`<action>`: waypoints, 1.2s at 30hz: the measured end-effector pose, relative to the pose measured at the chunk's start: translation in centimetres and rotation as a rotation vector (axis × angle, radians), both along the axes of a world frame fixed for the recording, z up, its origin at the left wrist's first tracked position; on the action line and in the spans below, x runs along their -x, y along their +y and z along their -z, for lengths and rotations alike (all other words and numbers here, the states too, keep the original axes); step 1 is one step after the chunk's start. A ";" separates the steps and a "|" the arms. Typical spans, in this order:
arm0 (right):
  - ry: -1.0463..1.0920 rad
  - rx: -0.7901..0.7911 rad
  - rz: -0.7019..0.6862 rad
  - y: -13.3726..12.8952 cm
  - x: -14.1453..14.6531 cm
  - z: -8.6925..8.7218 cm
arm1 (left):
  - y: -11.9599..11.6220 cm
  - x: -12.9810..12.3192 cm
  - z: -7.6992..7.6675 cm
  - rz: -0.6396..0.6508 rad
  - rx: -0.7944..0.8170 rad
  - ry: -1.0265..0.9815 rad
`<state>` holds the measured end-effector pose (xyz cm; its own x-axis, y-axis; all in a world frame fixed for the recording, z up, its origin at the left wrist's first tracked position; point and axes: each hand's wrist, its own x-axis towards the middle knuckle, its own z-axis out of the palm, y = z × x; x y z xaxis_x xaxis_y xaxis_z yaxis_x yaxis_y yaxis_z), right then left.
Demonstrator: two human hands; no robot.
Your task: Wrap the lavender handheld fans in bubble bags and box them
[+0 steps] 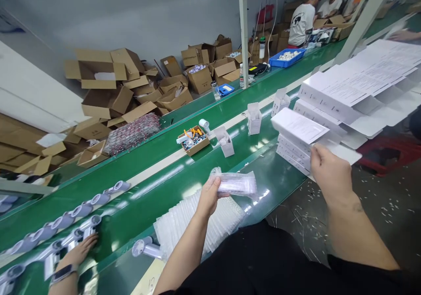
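My left hand (208,197) pinches a clear bag (235,183) by its near end, thumb on top, holding it just above the green belt (158,185). Under that hand lies a fanned pile of bags (197,224), and a white fan (144,247) rests beside the pile at the belt's near edge. My right hand (329,172) reaches to a stack of flat cartons (297,141) at the belt's right end, fingers curled on the edge of a top sheet; I cannot tell whether it grips 1 carton or only touches it. More flat cartons (358,82) lie spread behind the stack. On the belt's far lane I see 3 open white boxes (254,118) and a small tray of parts (193,139). At lower left, a co-worker's hand (79,250) with a watch lies flat on a row of fans (66,224). Brown boxes (131,88) are heaped along the wall.
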<state>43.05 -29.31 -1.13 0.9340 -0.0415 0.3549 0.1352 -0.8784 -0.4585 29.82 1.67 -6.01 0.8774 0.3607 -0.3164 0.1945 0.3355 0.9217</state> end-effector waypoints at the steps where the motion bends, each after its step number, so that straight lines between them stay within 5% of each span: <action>1: -0.007 0.136 -0.037 1.0 0.7 -0.1 | 1.1 0.4 -0.2 -0.043 0.045 0.014; 3: 0.027 0.384 -0.194 3.2 1.7 0.3 | 3.3 1.2 -0.8 -0.124 0.097 0.016; 6: 0.122 0.523 -0.522 6.5 2.0 2.9 | 5.0 1.7 -1.8 -0.174 0.135 -0.033; 13: 0.096 0.323 -1.060 11.2 1.0 10.6 | 2.0 -1.7 -0.6 -0.150 -0.015 -0.061; 15: 0.097 0.227 -1.077 11.8 1.0 11.6 | 1.8 -2.2 -0.1 -0.163 -0.194 -0.017; 18: 0.150 -0.004 -1.029 12.6 1.2 12.1 | 1.8 -1.8 -1.1 -0.122 -0.675 0.092; 21: 0.335 -0.322 -1.142 13.3 1.7 12.0 | 0.9 -1.8 -3.1 0.075 -1.231 0.229; 23: 0.495 -0.499 -1.220 13.5 2.0 12.0 | -0.5 -2.6 -3.8 0.223 -1.458 0.323; 28: 0.461 -0.559 -1.202 13.2 1.4 13.6 | -3.7 -4.5 -1.9 0.390 -1.592 0.383; 32: 0.385 -0.483 -1.172 12.6 0.7 15.3 | -5.5 -2.2 0.3 0.408 -1.581 0.267; 36: 0.374 -0.517 -1.295 12.0 1.2 16.5 | -6.4 0.4 2.3 0.386 -1.727 0.130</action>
